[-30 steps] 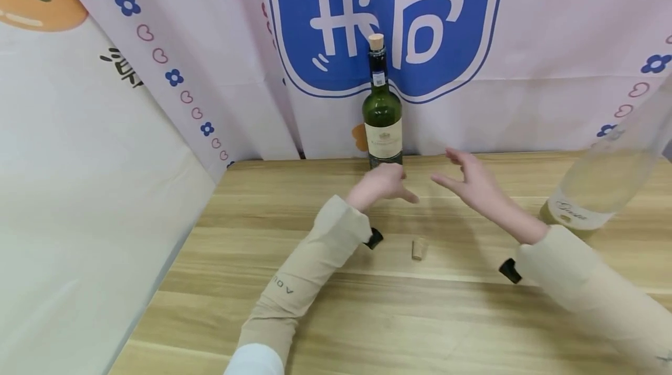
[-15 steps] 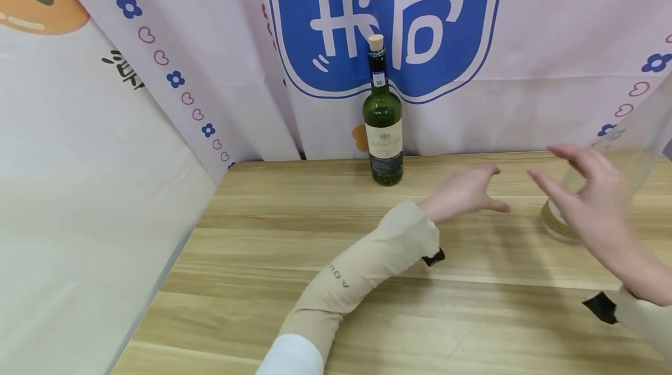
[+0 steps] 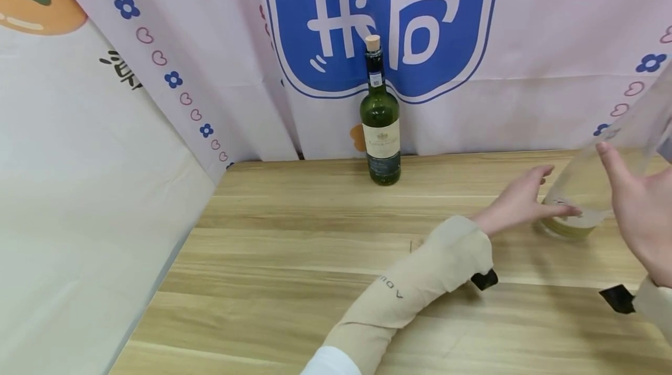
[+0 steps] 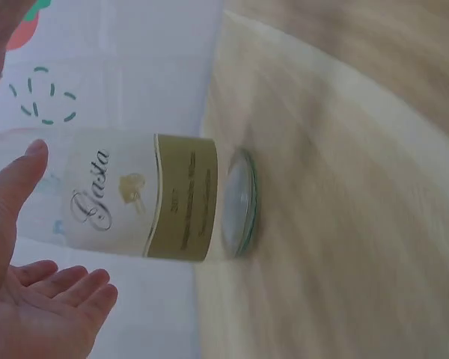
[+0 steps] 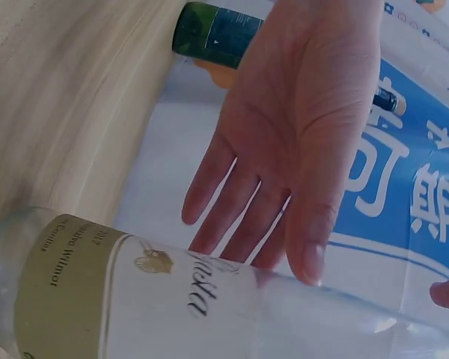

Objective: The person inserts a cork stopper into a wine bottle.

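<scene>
Both hands are shifting rightward since the earlier frame: the left hand is arriving at the tall clear-glass bottle, and the right hand is sliding out to its far side. Neither is gripping anything! The left is spreading its thumb in front of the glass while its fingers are hanging loose just beside it; the right is staying spread too, thumb pointing up. Whether any skin is actually touching the glass, we cannot tell. So the work, by the look of it, is now centring on this bottle, with the pair bracketing it and no hold made yet. It is standing on its base toward the right of the pale wood-grain counter, its white-and-gold paper label showing clearly to the left wrist camera. Moving outward, a small tan cork-like piece is barely peeking past the beige left sleeve. Further left, the dark green glass wine bottle is keeping its place near the back edge, a pale cork stopper topping its neck. Behind everything, a whitish printed curtain is hanging.
</scene>
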`<state>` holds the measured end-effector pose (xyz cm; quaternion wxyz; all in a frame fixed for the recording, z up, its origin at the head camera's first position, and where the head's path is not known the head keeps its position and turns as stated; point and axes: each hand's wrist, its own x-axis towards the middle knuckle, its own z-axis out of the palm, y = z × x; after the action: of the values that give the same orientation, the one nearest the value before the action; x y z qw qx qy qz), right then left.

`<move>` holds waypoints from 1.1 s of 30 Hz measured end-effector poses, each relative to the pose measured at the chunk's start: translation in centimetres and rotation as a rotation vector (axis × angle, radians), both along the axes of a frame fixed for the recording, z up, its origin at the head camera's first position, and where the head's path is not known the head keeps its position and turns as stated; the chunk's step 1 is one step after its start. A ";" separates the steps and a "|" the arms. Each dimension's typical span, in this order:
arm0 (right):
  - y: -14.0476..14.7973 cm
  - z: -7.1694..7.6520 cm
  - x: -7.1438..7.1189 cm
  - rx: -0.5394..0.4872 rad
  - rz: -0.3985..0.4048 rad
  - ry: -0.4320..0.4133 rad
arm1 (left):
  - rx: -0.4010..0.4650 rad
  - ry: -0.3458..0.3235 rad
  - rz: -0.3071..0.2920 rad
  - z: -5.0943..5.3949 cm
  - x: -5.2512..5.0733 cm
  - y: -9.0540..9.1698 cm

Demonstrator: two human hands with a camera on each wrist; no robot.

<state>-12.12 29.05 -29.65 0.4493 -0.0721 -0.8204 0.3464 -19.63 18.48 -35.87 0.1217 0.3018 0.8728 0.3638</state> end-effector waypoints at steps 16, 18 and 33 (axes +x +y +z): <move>0.2 -0.6 -1.4 -0.371 0.108 -0.095 | 0.124 -0.095 0.028 -0.4 0.6 1.0; -0.1 -0.4 -1.3 -0.378 0.137 -0.069 | 0.131 -0.098 0.028 -0.1 0.6 0.7; -4.9 2.2 1.9 -0.592 0.650 0.152 | 0.080 -0.108 -0.220 5.7 1.1 -7.1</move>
<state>-10.27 24.20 -27.48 0.3362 0.0896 -0.6305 0.6938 -18.50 11.34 -30.15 0.1954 0.3802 0.8116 0.3983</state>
